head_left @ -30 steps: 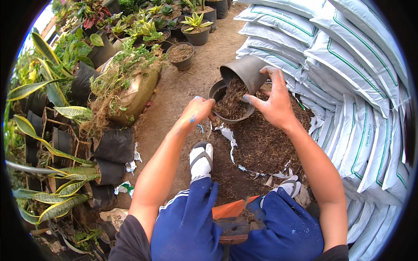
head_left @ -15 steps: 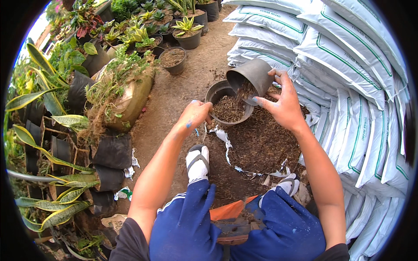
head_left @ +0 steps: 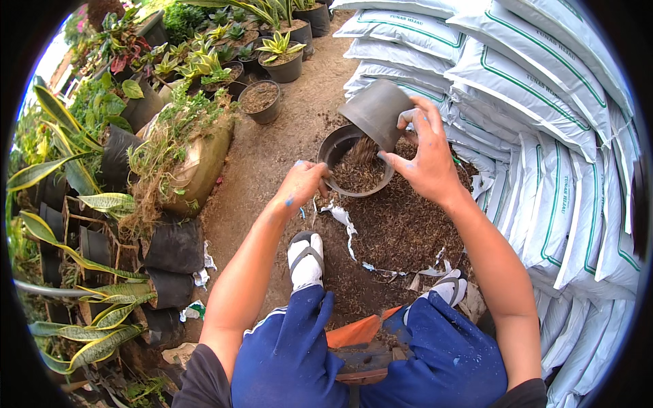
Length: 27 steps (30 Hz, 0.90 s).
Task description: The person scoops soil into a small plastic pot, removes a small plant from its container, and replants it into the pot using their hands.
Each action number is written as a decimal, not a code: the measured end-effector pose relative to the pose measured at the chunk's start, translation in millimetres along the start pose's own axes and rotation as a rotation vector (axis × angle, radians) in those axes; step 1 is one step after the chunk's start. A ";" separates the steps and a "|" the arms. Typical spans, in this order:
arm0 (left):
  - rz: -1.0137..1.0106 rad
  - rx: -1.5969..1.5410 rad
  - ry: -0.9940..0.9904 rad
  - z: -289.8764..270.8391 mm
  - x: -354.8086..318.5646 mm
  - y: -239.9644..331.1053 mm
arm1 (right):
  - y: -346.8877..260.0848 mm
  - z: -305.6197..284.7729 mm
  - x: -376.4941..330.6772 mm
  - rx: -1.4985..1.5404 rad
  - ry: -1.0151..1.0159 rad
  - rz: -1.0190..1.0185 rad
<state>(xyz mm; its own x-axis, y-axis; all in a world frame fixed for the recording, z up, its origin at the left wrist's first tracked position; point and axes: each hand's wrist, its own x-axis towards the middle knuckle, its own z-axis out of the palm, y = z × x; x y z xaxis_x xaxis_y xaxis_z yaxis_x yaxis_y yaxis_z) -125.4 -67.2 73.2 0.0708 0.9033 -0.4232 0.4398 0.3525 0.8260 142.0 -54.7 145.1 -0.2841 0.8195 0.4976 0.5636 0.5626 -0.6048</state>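
Note:
My left hand (head_left: 304, 183) pinches the left rim of a dark plastic plant pot (head_left: 371, 190) that stands upright, partly filled with brown potting mix (head_left: 355, 174). Above it, my right hand (head_left: 427, 153) grips a second dark pot (head_left: 375, 112), fingers on its outer side and thumb at its rim. This upper pot is tipped steeply, mouth down, and brown mix spills from it into the lower one. A wide heap of the same loose mix (head_left: 408, 228) lies around and in front of the lower pot, edged by torn white plastic (head_left: 343, 221).
Tall stacks of white sacks (head_left: 530, 88) rise on the right. Potted plants (head_left: 280, 58) line the far left, with a soil-filled pot (head_left: 260, 100) on the path. Nearer on the left lie a tipped mossy planter (head_left: 201, 160) and black bags of striped leafy plants (head_left: 175, 245).
My right hand has tipped the upper pot further over, so its base points up more and its mouth faces down. My left hand stays on the lower pot's rim.

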 end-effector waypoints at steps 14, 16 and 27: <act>-0.043 -0.327 0.178 0.4 11.7 -27.1 | -4.1 4.9 -10.3 -0.014 0.078 0.012; -0.101 -0.418 0.205 -1.6 17.9 -39.5 | -4.5 5.5 -11.1 0.005 0.067 0.042; -0.499 -0.724 0.285 -8.1 31.6 -128.8 | -0.9 21.1 -33.4 0.122 -0.087 0.176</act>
<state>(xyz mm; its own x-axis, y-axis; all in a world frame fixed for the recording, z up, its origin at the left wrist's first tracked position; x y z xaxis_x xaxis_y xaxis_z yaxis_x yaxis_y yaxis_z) -187.1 -82.1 -43.6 -0.2415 0.5976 -0.7646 -0.3139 0.6974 0.6443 134.6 -80.3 115.9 -0.2581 0.9097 0.3253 0.5144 0.4144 -0.7508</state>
